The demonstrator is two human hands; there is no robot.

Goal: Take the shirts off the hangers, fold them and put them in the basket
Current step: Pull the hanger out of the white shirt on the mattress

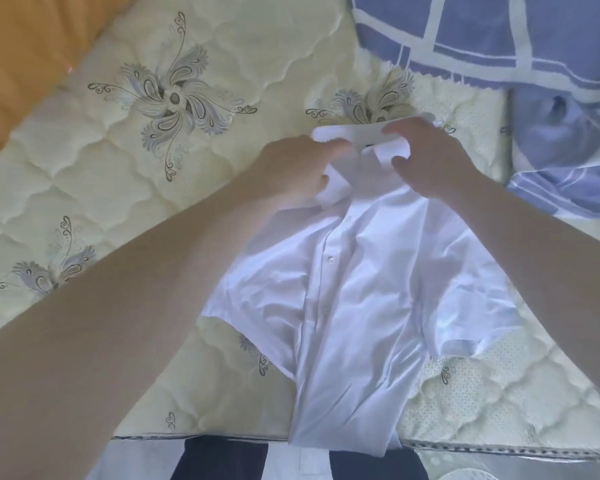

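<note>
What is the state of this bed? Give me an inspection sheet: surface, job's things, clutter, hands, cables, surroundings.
Surface: quilted cream mattress with grey floral prints.
Job's things: white shirt lies front up and buttoned, short sleeves spread, hem reaching past the near edge; no hanger or basket in view.
Clutter: blue checked bedding bunched at the far right.
Hands: left hand and right hand both grip the shirt's collar.
Cables: nothing seen.
Surroundings: orange surface at the far left; dark and white cloth below the mattress's near edge.
</note>
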